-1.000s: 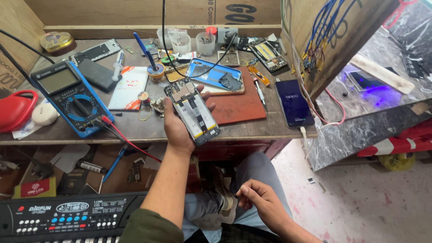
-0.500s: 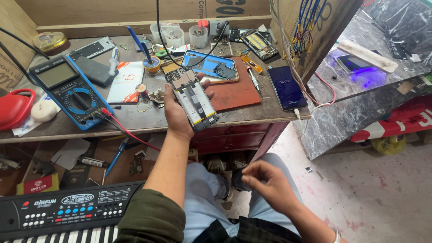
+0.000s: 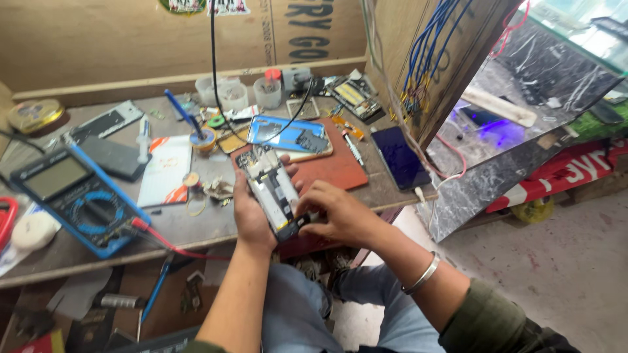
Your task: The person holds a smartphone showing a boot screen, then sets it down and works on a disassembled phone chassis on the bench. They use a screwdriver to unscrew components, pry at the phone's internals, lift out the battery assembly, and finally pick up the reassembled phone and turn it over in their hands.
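Olive sleeves, blue jeans, silver bangle (image 3: 420, 274).

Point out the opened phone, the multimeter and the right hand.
opened phone (image 3: 271, 193), head view, on its exposed inner frame.
multimeter (image 3: 72, 196), head view, on its dial area.
right hand (image 3: 340, 212), head view, on the back of the hand.

A worn wooden workbench (image 3: 196, 225) carries a blue multimeter (image 3: 72, 196) near its left edge, a red mat (image 3: 340, 167) at mid-front, and a dark phone (image 3: 400, 157) by the right edge.
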`<act>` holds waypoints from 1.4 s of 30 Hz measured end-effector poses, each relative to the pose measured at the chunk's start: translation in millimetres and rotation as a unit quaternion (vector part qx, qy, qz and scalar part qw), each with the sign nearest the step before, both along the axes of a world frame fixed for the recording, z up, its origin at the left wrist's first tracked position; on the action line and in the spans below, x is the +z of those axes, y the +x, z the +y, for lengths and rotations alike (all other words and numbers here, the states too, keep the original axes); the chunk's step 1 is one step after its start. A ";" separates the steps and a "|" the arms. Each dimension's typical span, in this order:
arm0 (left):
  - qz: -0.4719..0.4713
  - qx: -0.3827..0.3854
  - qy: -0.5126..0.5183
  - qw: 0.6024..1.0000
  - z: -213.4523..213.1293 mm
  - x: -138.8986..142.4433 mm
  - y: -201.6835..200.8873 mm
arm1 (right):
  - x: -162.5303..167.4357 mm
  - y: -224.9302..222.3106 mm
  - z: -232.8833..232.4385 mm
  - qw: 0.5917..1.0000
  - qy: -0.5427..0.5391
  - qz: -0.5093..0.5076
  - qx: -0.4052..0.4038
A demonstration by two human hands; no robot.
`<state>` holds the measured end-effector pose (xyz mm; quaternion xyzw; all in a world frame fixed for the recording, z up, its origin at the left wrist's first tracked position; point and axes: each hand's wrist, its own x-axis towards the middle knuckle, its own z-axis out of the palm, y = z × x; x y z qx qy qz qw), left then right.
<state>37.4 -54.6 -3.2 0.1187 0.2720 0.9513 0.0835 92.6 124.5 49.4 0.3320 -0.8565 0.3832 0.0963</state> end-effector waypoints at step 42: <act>-0.014 0.009 -0.026 1.000 10.1 -3.8 -27.1 | -35.9 -48.9 17.5 0.999 0.042 0.015 0.024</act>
